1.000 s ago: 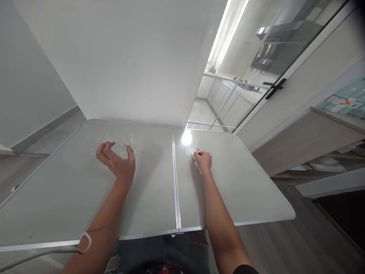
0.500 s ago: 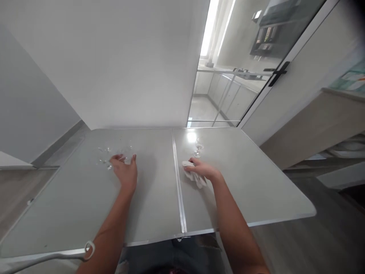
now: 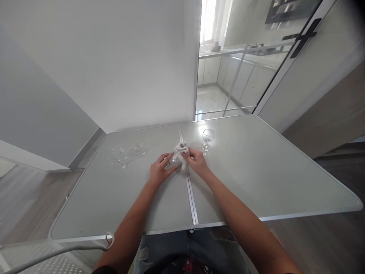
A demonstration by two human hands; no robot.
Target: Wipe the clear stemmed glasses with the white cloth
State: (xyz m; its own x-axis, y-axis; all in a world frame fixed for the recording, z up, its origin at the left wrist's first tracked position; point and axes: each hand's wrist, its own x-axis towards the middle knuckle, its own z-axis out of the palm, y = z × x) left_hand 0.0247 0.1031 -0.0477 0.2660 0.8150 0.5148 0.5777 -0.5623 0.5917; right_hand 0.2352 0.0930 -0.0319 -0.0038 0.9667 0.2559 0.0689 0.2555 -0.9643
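Near the middle seam of the table, my left hand [image 3: 160, 170] is closed round a small clear glass [image 3: 172, 163], mostly hidden by fingers and cloth. My right hand [image 3: 197, 161] grips a crumpled white cloth [image 3: 181, 150] and presses it against the glass. Just beyond my right hand, a clear stemmed glass [image 3: 208, 137] stands upright on the table. Several more clear glasses [image 3: 125, 155] are grouped on the left half; their outlines are faint and hard to separate.
The pale folding table [image 3: 256, 171] has a metal rim and a central metal seam. A white wall [image 3: 142, 76] borders its far edge, with a glass-paned door [image 3: 228, 83] at the right. A white curved rod with a ring end [image 3: 110, 241] lies at the near left edge.
My left hand has taken a glass from the left group and brought it right to the middle. My right hand has moved left, bringing the cloth onto the glass. The view has shifted.
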